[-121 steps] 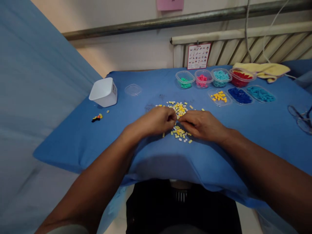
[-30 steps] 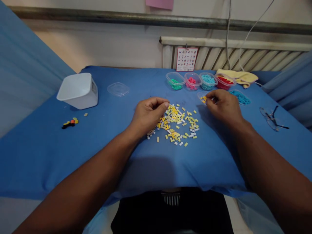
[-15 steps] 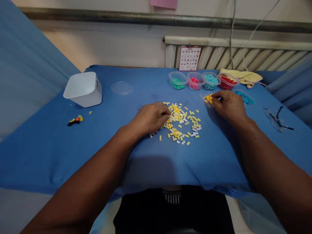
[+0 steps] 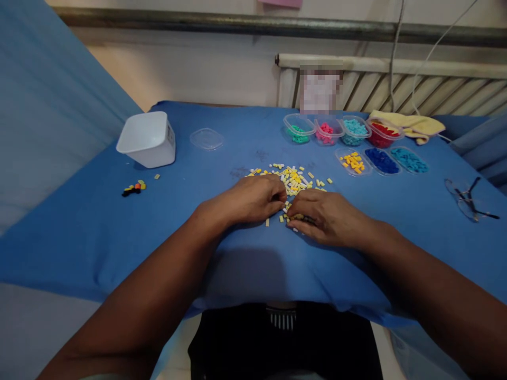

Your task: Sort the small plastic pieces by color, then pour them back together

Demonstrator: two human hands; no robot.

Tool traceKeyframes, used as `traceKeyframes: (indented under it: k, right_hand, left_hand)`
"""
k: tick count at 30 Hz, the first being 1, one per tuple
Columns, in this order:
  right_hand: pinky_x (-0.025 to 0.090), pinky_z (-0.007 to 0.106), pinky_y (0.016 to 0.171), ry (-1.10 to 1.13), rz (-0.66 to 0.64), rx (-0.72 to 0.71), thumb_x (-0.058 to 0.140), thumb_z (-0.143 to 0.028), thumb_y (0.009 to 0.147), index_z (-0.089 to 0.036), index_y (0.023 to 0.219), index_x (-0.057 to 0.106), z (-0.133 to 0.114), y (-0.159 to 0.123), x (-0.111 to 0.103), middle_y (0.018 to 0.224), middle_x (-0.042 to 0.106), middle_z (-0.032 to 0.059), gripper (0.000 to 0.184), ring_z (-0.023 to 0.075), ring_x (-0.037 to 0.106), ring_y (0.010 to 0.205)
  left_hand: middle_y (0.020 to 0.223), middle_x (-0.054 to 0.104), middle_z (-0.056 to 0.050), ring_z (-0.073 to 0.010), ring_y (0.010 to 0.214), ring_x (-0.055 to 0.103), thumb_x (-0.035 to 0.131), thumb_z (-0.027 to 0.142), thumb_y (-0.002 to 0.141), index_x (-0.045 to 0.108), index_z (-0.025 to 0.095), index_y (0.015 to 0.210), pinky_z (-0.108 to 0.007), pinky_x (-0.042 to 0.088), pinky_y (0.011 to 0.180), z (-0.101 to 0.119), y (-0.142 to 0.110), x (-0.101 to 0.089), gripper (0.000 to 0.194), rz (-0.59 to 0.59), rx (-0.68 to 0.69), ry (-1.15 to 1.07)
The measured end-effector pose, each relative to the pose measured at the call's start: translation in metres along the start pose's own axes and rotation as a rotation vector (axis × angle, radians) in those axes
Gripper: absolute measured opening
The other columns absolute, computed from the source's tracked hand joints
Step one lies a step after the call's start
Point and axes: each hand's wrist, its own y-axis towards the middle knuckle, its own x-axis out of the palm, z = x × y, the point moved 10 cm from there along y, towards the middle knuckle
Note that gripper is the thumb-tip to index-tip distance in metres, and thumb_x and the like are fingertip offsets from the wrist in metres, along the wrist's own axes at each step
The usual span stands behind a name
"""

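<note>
A loose pile of small yellow and white bricks lies on the blue cloth in front of me. My left hand rests at the pile's near left edge, fingers curled in a pinch at its tip. My right hand lies over the pile's near right part, fingers bent down among the bricks. The two hands' fingertips almost touch. What either pinch holds is hidden. A shallow clear tray of orange-yellow bricks sits beyond my right hand.
Clear tubs of green, pink, light blue and red bricks line the back; trays of dark blue and teal follow. White bin, clear lid, small brick figure left; glasses right.
My right hand has come back from the orange-yellow tray to the pile and now meets my left hand there. My left hand shifted slightly toward me.
</note>
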Motion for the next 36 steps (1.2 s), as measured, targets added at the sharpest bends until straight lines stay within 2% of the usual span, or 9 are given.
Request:
traceKeyframes:
  k: [6,9,12,17,21,27,33,36]
  right_hand:
    - [0.061,0.046,0.094,0.004,-0.015,0.111,0.071,-0.026,0.105,-0.025,0.113,0.076,0.013,-0.005,0.0,0.109,0.081,0.0079,0.01,0.0296,0.078,0.104]
    - [0.061,0.048,0.098,0.037,-0.019,0.116,0.071,-0.017,0.099,-0.025,0.118,0.075,0.008,-0.005,0.001,0.115,0.082,0.0086,0.021,0.0309,0.077,0.11]
    - [0.059,0.049,0.103,0.057,-0.019,0.102,0.07,-0.011,0.094,-0.024,0.12,0.075,0.002,-0.003,0.001,0.116,0.082,0.0086,0.03,0.0308,0.077,0.112]
    - [0.056,0.049,0.101,0.081,0.007,0.127,0.071,-0.008,0.088,-0.025,0.116,0.077,0.014,-0.005,-0.001,0.109,0.082,0.0069,0.033,0.0292,0.076,0.104]
    - [0.054,0.047,0.1,0.124,0.111,0.135,0.072,-0.01,0.089,-0.027,0.113,0.076,0.029,-0.008,-0.011,0.106,0.081,0.0049,0.03,0.0275,0.074,0.102]
    - [0.058,0.039,0.088,0.191,0.193,0.112,0.069,-0.01,0.094,-0.028,0.118,0.074,0.033,-0.009,-0.021,0.108,0.078,0.0049,0.03,0.0241,0.074,0.1]
    - [0.059,0.037,0.084,0.124,0.22,0.076,0.069,-0.012,0.097,-0.028,0.12,0.073,0.026,-0.008,-0.022,0.107,0.077,0.0053,0.028,0.0236,0.073,0.097]
    - [0.06,0.04,0.085,0.052,0.303,0.109,0.069,-0.014,0.097,-0.027,0.118,0.076,0.044,-0.014,-0.036,0.106,0.079,0.0062,0.026,0.0249,0.073,0.095]
  left_hand:
    - [0.101,0.076,-0.004,-0.0193,0.085,0.066,0.065,0.02,0.097,0.077,0.02,0.102,-0.031,0.045,0.078,-0.001,-0.002,-0.006,0.013,-0.006,-0.032,-0.049]
    - [0.103,0.078,-0.005,-0.0198,0.088,0.068,0.065,0.022,0.098,0.079,0.02,0.109,-0.031,0.047,0.081,-0.009,-0.003,-0.019,0.017,0.071,-0.07,-0.085]
    - [0.11,0.078,-0.006,-0.0206,0.097,0.07,0.065,0.019,0.097,0.08,0.019,0.113,-0.03,0.051,0.088,-0.009,-0.004,-0.025,0.022,0.097,-0.025,-0.091]
    - [0.109,0.078,-0.007,-0.0219,0.105,0.072,0.061,0.015,0.098,0.084,0.021,0.113,-0.031,0.053,0.096,0.004,-0.004,-0.011,0.028,-0.006,0.083,-0.053]
    - [0.106,0.078,-0.006,-0.024,0.105,0.072,0.06,0.015,0.099,0.084,0.022,0.11,-0.033,0.053,0.095,0.008,-0.004,0.0,0.028,-0.048,0.063,0.074]
    - [0.108,0.076,-0.007,-0.0246,0.099,0.07,0.06,0.018,0.099,0.08,0.021,0.101,-0.034,0.05,0.086,0.011,-0.006,0.003,0.02,-0.05,-0.005,0.165]
    - [0.107,0.076,-0.008,-0.0236,0.093,0.068,0.059,0.02,0.101,0.076,0.019,0.099,-0.034,0.047,0.082,0.014,-0.006,0.006,0.017,-0.063,-0.006,0.163]
    - [0.109,0.076,-0.008,-0.0229,0.095,0.069,0.06,0.023,0.103,0.077,0.019,0.104,-0.034,0.047,0.083,0.011,-0.003,-0.001,0.018,-0.009,0.006,0.095]
